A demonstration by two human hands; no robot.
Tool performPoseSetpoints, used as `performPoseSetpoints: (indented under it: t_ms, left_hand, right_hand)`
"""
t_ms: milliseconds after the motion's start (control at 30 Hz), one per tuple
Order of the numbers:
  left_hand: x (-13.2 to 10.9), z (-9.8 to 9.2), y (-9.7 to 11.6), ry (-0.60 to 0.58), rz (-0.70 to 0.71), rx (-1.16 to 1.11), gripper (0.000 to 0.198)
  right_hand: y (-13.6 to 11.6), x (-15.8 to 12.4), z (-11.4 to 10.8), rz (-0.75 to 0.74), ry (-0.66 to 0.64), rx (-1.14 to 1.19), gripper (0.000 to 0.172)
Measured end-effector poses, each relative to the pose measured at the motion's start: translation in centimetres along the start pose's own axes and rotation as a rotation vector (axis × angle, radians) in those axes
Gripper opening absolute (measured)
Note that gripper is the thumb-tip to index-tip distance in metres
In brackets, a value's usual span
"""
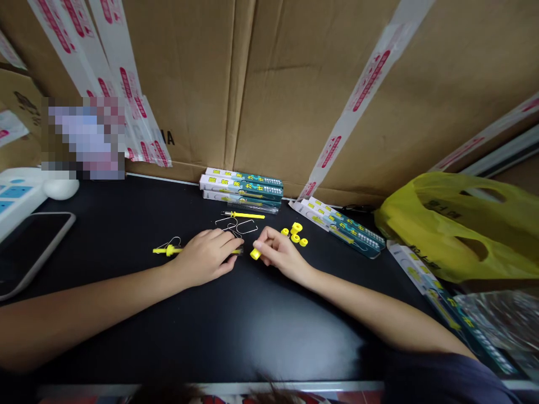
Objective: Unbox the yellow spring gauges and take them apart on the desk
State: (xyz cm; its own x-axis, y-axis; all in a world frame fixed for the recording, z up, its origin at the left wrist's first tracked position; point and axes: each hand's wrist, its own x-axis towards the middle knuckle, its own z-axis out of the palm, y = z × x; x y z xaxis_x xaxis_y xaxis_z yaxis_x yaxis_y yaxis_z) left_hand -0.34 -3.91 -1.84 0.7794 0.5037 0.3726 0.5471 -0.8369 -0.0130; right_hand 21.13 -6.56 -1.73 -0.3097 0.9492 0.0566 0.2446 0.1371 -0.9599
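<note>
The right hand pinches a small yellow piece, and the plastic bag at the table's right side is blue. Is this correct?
Not quite: the head view shows the plastic bag is yellow, not blue. The right hand does pinch a small yellow piece.

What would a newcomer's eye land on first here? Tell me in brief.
The two hands meet mid-table: the right hand pinches a small yellow piece, while the left hand lies over a thin yellow tool. More yellow rings sit just beyond the right hand, and a bright yellow bag bulges at the right edge of the black table.
</note>
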Motion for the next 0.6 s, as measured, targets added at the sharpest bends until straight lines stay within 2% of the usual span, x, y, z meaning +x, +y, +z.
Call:
performPoseSetpoints:
  t_ms: [133,400,500,600]
  left_hand:
    - [0.04,0.04,-0.02,0.004,0.006,0.001,0.028]
    - [0.08,0.1,-0.03,0.004,0.006,0.007,0.027]
    - [0.01,0.11,0.01,0.002,0.005,0.006,0.026]
    - [-0.02,0.15,-0.03,-0.005,0.008,-0.005,0.027]
  right_hand:
    - [-0.13,0.53,-0.28,0.142,-0.005,0.171,0.039]
    - [-0.08,0.58,-0.33,0.154,-0.017,0.157,0.041]
    - [0.2,0.31,-0.28,0.031,0.04,0.002,0.036]
    - [0.48,-0.22,-0.23,-0.255,0.006,-0.427,0.029]
